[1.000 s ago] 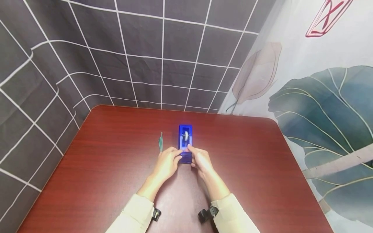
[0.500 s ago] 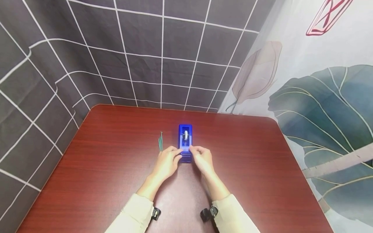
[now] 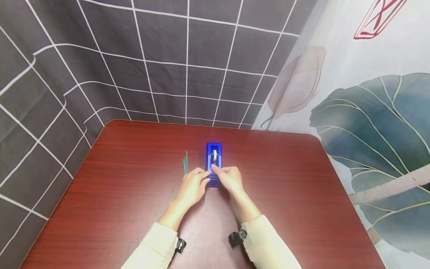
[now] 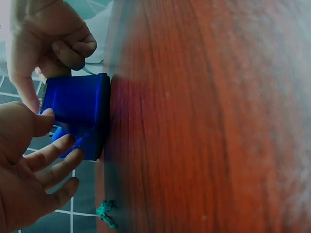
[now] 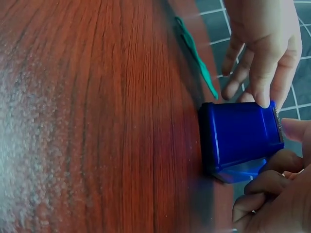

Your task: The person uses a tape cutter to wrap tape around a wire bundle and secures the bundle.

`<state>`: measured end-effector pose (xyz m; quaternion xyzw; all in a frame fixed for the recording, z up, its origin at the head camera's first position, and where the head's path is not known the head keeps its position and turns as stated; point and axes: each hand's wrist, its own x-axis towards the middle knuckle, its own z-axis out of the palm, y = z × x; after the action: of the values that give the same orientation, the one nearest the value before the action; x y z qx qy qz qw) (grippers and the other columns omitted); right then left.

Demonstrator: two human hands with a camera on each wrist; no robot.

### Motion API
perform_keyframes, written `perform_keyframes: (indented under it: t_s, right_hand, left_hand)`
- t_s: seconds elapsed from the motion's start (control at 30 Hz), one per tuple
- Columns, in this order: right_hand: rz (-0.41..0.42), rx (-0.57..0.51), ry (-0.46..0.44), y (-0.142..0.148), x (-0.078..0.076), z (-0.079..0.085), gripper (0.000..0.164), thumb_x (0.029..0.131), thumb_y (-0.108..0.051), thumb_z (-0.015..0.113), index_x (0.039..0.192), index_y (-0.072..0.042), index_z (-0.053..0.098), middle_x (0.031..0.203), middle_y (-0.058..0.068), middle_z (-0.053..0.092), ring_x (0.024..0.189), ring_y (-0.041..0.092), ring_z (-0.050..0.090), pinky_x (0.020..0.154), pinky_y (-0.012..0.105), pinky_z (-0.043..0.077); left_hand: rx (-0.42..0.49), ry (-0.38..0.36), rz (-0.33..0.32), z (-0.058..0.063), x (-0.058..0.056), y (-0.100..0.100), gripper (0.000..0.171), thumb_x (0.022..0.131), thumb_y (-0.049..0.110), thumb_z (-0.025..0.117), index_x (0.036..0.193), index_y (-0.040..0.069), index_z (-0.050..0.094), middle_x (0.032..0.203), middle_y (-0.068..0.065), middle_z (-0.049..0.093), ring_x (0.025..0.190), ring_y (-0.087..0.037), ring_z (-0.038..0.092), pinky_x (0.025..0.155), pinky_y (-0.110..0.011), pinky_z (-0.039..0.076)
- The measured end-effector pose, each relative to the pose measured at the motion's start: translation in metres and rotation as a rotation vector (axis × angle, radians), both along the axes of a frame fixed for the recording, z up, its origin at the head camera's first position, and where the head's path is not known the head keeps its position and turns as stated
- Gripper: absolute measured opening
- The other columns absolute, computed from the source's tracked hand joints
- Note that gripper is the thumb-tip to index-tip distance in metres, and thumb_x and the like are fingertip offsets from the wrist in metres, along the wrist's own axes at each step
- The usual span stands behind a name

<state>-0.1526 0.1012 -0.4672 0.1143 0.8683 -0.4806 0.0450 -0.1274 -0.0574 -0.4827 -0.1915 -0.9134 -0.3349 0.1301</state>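
Note:
A blue tape dispenser (image 3: 213,182) stands on the table, its cutter end toward the person, with a small pale roll of tape (image 3: 215,155) inside. My left hand (image 3: 193,187) holds it at the near left corner; the left wrist view shows the thumb at the front and loosely bent fingers along the side. My right hand (image 3: 231,178) is at the other side, its thumb reaching over the top by the toothed cutter (image 5: 277,124). The right hand's other fingers curl in beside the dispenser's wall. I cannot tell whether the right fingertips pinch a tape end.
Several thin green ties (image 3: 185,163) lie together on the table, left of the dispenser and just beyond the left hand. The red-brown wooden table (image 3: 289,179) meets a dark grid-patterned curtain (image 3: 168,82) at the back and a leaf-print curtain (image 3: 376,112) on the right.
The right thumb drew back to the dispenser's right edge half a second ago and now reaches over its top again. The left hand and dispenser stay in place.

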Motion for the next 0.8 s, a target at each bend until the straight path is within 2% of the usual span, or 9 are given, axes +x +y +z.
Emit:
perform_keyframes:
  t_s: [0.2,0.37,0.47,0.57,0.7,0.8]
  right_hand:
    - [-0.018,-0.100,-0.016,-0.0007,-0.0009,-0.0020,0.032,0.085,-0.032,0.079,0.088,-0.001,0.080,0.090,0.014,0.076,0.091,0.026,0.069,0.079,0.035,0.053]
    - [-0.016,-0.259,-0.071,0.0012,-0.0021,-0.0069,0.028,0.084,-0.025,0.080,0.091,0.003,0.078,0.087,0.012,0.076,0.093,0.023,0.067,0.094,0.041,0.049]
    - [-0.018,-0.341,-0.099,0.0027,-0.0025,-0.0071,0.026,0.084,-0.020,0.079,0.093,0.004,0.077,0.084,0.012,0.076,0.088,0.020,0.067,0.099,0.043,0.046]
    - [-0.015,-0.405,-0.113,0.0032,-0.0029,-0.0049,0.023,0.085,-0.016,0.077,0.093,0.006,0.076,0.077,0.010,0.075,0.080,0.017,0.068,0.094,0.038,0.048]
    - [-0.019,-0.448,-0.107,0.0032,-0.0031,-0.0023,0.019,0.086,-0.012,0.075,0.091,0.006,0.075,0.069,0.004,0.072,0.068,0.015,0.067,0.078,0.028,0.053]
    - [-0.012,-0.462,-0.094,0.0033,-0.0026,-0.0004,0.018,0.088,-0.011,0.074,0.090,0.007,0.074,0.069,0.004,0.072,0.065,0.015,0.067,0.073,0.027,0.054]
  left_hand:
    - [-0.005,-0.011,-0.003,0.0009,0.0000,-0.0005,0.027,0.092,0.010,0.073,0.118,0.004,0.074,0.100,-0.010,0.070,0.092,-0.028,0.069,0.088,-0.046,0.055]
    - [-0.009,-0.015,-0.002,0.0014,0.0005,-0.0009,0.027,0.092,0.011,0.073,0.118,0.005,0.074,0.100,-0.010,0.070,0.092,-0.029,0.069,0.088,-0.045,0.055]
    - [-0.012,-0.014,-0.001,0.0019,0.0009,-0.0010,0.027,0.092,0.011,0.073,0.119,0.006,0.074,0.100,-0.010,0.070,0.091,-0.029,0.070,0.088,-0.045,0.055]
    - [-0.011,-0.014,0.001,0.0023,0.0011,-0.0010,0.027,0.092,0.011,0.072,0.119,0.006,0.074,0.099,-0.009,0.070,0.091,-0.028,0.069,0.088,-0.045,0.055]
    - [-0.011,-0.013,0.003,0.0025,0.0010,-0.0008,0.027,0.092,0.010,0.072,0.118,0.006,0.075,0.099,-0.010,0.071,0.091,-0.028,0.070,0.088,-0.046,0.055]
    - [-0.013,-0.021,0.007,0.0024,0.0006,-0.0006,0.026,0.093,0.011,0.072,0.118,0.005,0.074,0.101,-0.010,0.071,0.092,-0.028,0.070,0.089,-0.047,0.055]
